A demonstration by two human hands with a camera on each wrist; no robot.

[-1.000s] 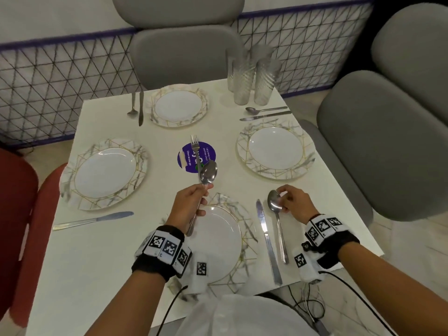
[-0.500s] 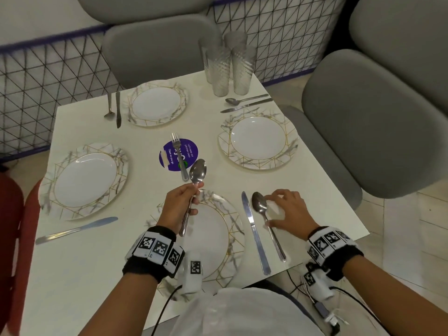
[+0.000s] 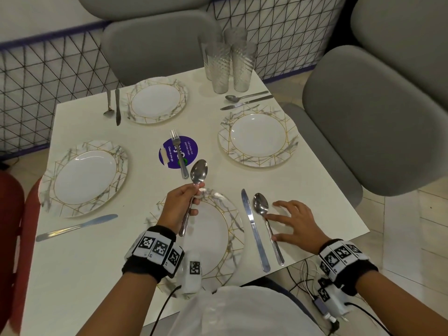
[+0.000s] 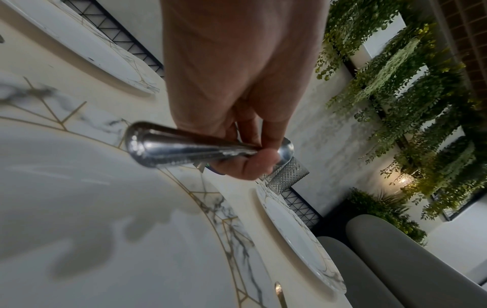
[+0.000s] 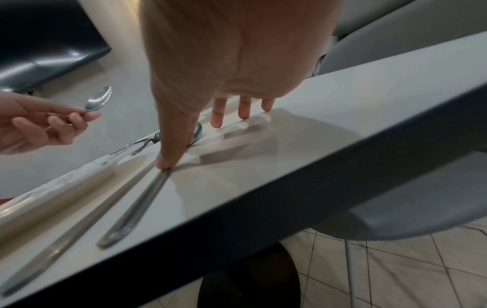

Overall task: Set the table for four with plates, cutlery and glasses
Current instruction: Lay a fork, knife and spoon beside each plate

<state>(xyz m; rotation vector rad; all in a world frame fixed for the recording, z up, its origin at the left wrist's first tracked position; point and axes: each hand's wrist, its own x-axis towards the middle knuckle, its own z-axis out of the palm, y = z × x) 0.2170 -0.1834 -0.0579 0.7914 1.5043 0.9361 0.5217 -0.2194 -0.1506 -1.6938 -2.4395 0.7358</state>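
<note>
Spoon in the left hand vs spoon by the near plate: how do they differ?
The held spoon is lifted off the table above the near plate, gripped in the left hand; the placed spoon lies flat on the table beside the knife. The held spoon is enclosed by curled fingers; the placed spoon is only touched by the straight fingers of the right hand. Both are plain silver with bowls facing up.

white table (image 3: 135,241) bearing plates (image 3: 85,178), cutlery (image 3: 255,230), glasses (image 3: 220,66).
</note>
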